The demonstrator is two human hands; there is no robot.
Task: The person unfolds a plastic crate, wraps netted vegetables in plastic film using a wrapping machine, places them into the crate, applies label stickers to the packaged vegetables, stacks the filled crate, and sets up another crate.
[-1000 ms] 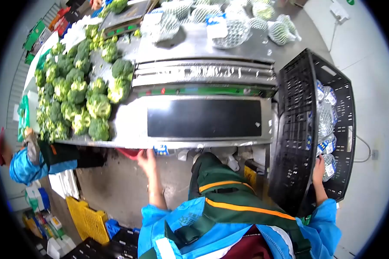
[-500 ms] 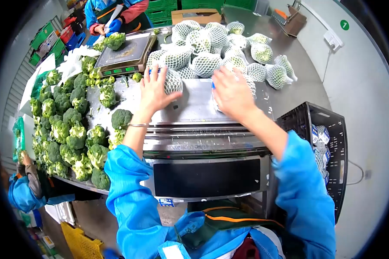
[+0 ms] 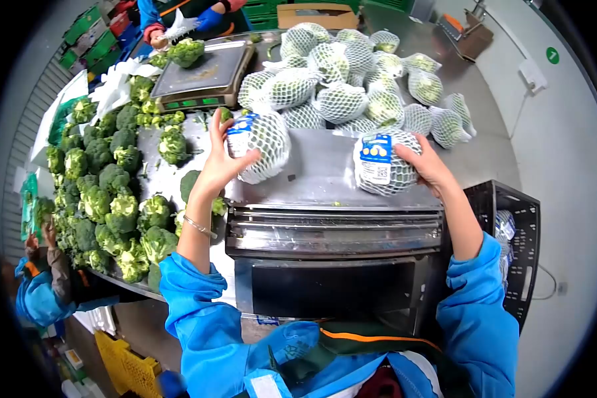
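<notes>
My left hand (image 3: 221, 160) grips a broccoli head in a white foam net (image 3: 266, 147) from its left side, thumb across the front. That head carries a blue and white label and is tilted. At the right, my right hand (image 3: 432, 167) is closed around a second netted broccoli head (image 3: 382, 174), whose blue label with a barcode faces me. Both heads are over the metal plate (image 3: 318, 166) of the wrapping machine. Some fingers of my right hand are hidden behind the net.
Behind them lies a pile of netted broccoli (image 3: 341, 103). Bare broccoli heads (image 3: 96, 199) cover the left side, beside a weighing scale (image 3: 205, 73) with one head on it. A black crate (image 3: 527, 245) stands right. Co-workers are at the far left (image 3: 43, 292) and back (image 3: 209, 20).
Both netted heads have come nearer to me, and their labels now face me. My hands have moved from on top of them to their outer sides.
</notes>
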